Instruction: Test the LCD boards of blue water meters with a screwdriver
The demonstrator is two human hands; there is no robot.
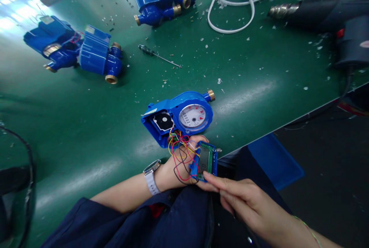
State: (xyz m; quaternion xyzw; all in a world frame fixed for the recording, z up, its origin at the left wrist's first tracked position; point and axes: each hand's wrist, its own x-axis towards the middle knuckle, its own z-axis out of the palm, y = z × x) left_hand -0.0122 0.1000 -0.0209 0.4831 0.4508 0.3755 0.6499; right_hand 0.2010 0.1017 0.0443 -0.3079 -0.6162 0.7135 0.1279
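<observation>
A blue-framed circuit board with an LCD display (205, 158) rests in my left hand (184, 159), whose fingers are wrapped round it from below. My right hand (245, 198) reaches in from the lower right, its extended index finger touching the near end of the display. Red, yellow and black wires (180, 148) run from the board to an opened blue water meter (175, 111). That meter lies on the table just beyond my left hand, with its round dial (192, 117) facing up and its side compartment uncovered. A small metal spring (218, 150) sticks out of the board's edge.
Several more blue meters (95, 50) stand at the far left and back. A screwdriver (160, 55) lies mid-table. A heat gun (314, 13) sits at the right, near a white cable (230, 30). Scraps litter the green tabletop (121, 113), whose edge runs diagonally at the right.
</observation>
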